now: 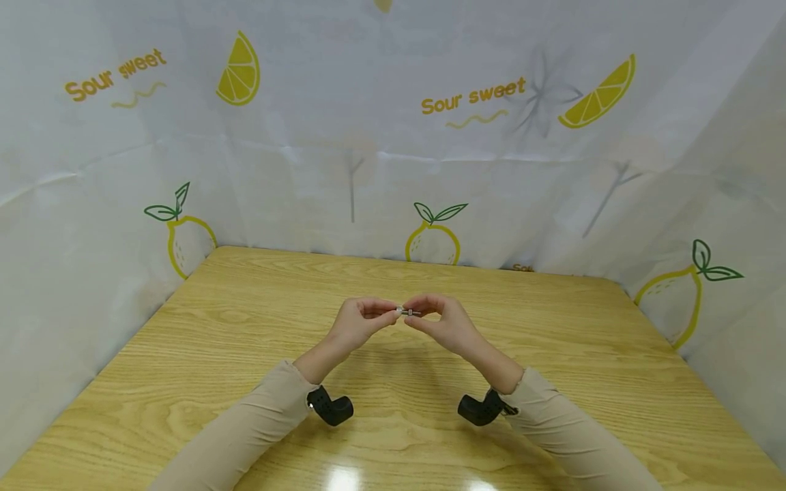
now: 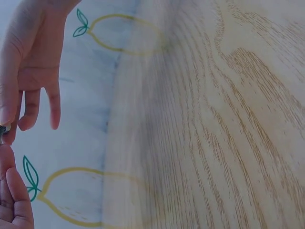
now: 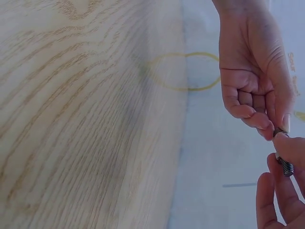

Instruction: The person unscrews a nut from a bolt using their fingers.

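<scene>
Above the middle of the table, both hands meet at a small metal bolt (image 3: 287, 168). My left hand (image 1: 356, 326) pinches its head end between thumb and fingertips. From the other side, my right hand (image 1: 446, 324) pinches a small nut (image 1: 410, 312) on the shank with thumb and index finger. In the right wrist view, the bare threaded end sticks out past the nut, toward the right palm. The bolt's head is mostly covered by the left fingertips. At the edge of the left wrist view, only a sliver of the metal shows, beside the right thumb (image 2: 7, 107).
The wooden table (image 1: 258, 293) spreads under both arms. A white curtain (image 1: 319, 184) with lemon prints surrounds it at the back and sides. Each wrist carries a black camera mount, one on the left (image 1: 331, 408) and one on the right (image 1: 480, 409).
</scene>
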The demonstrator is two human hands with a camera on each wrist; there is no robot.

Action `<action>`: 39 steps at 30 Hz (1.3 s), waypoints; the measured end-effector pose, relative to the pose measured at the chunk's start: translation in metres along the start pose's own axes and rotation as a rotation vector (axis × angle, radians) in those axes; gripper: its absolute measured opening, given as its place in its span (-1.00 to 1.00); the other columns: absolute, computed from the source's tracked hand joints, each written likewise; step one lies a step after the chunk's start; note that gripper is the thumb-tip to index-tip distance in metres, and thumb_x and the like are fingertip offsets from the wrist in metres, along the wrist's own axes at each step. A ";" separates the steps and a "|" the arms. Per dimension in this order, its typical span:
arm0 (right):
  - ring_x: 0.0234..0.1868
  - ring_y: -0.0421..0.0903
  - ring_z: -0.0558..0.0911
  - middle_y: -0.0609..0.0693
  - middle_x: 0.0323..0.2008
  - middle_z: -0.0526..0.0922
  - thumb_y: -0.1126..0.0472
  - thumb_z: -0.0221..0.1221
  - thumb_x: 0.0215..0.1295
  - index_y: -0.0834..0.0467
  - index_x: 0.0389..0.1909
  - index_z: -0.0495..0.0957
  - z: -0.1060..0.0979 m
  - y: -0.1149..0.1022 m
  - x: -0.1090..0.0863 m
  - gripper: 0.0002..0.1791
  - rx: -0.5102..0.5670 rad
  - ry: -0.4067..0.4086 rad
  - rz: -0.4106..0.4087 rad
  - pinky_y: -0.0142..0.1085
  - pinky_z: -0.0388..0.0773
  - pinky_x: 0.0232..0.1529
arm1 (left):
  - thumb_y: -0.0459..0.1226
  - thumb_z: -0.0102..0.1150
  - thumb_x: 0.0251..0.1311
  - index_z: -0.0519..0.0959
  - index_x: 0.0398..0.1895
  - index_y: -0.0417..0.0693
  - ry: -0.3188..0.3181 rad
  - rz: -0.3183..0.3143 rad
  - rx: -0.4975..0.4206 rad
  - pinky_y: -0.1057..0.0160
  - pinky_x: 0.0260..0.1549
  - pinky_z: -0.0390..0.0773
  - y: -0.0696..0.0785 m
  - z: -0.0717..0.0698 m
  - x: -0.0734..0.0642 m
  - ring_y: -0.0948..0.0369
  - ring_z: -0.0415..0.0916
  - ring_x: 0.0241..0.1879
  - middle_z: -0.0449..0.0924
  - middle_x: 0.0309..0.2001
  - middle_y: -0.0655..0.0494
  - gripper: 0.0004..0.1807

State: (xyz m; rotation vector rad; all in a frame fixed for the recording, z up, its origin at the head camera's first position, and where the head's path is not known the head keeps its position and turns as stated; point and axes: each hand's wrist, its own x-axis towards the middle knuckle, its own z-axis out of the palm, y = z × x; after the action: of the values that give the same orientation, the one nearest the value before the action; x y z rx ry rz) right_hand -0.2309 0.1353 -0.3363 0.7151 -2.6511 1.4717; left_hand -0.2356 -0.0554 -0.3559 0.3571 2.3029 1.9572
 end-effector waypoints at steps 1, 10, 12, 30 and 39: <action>-0.09 0.04 0.59 0.16 -0.12 0.64 0.24 0.23 0.20 0.21 -0.08 0.57 0.000 0.000 0.000 -0.73 0.015 0.005 0.000 -0.14 0.57 -0.08 | -0.21 0.23 0.17 0.65 -0.11 -0.15 0.001 -0.001 -0.001 0.00 -0.01 0.56 0.000 0.000 0.000 0.29 0.61 -0.26 0.68 -0.15 -0.06 -0.73; -0.10 0.08 0.61 0.19 -0.13 0.66 0.17 0.07 0.36 0.27 0.00 0.55 0.000 0.001 0.002 -0.69 -0.021 -0.031 -0.016 -0.18 0.58 -0.13 | -0.20 0.23 0.17 0.65 -0.11 -0.11 0.006 -0.016 0.001 0.00 0.02 0.54 0.001 -0.001 0.000 0.22 0.62 -0.20 0.68 -0.14 -0.04 -0.73; -0.11 0.07 0.62 0.16 -0.15 0.68 0.17 0.08 0.35 0.25 -0.05 0.58 0.000 0.001 0.002 -0.72 -0.041 -0.031 -0.013 -0.20 0.59 -0.15 | -0.19 0.23 0.17 0.65 -0.11 -0.12 0.005 -0.015 0.002 0.00 0.01 0.55 0.000 -0.001 0.000 0.21 0.62 -0.20 0.68 -0.14 -0.04 -0.73; -0.11 0.09 0.62 0.14 -0.18 0.69 0.14 0.09 0.35 0.22 -0.08 0.59 0.000 0.000 0.002 -0.73 -0.040 -0.039 0.014 -0.19 0.60 -0.13 | -0.22 0.22 0.18 0.64 -0.11 -0.15 0.012 -0.005 0.000 -0.01 0.01 0.55 -0.002 -0.002 0.000 0.26 0.61 -0.23 0.67 -0.14 -0.06 -0.74; -0.07 0.05 0.59 0.15 -0.09 0.63 0.21 0.21 0.23 0.21 -0.01 0.53 0.002 0.003 0.002 -0.68 0.020 0.005 -0.001 -0.14 0.58 -0.06 | -0.24 0.22 0.17 0.65 -0.12 -0.15 0.010 -0.013 -0.001 -0.03 0.01 0.54 -0.001 -0.002 0.000 0.27 0.61 -0.25 0.68 -0.16 -0.06 -0.75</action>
State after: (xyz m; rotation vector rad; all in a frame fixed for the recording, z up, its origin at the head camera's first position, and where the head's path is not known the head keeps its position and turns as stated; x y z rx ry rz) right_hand -0.2333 0.1337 -0.3391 0.7130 -2.6358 1.4999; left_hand -0.2358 -0.0574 -0.3563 0.3324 2.3043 1.9581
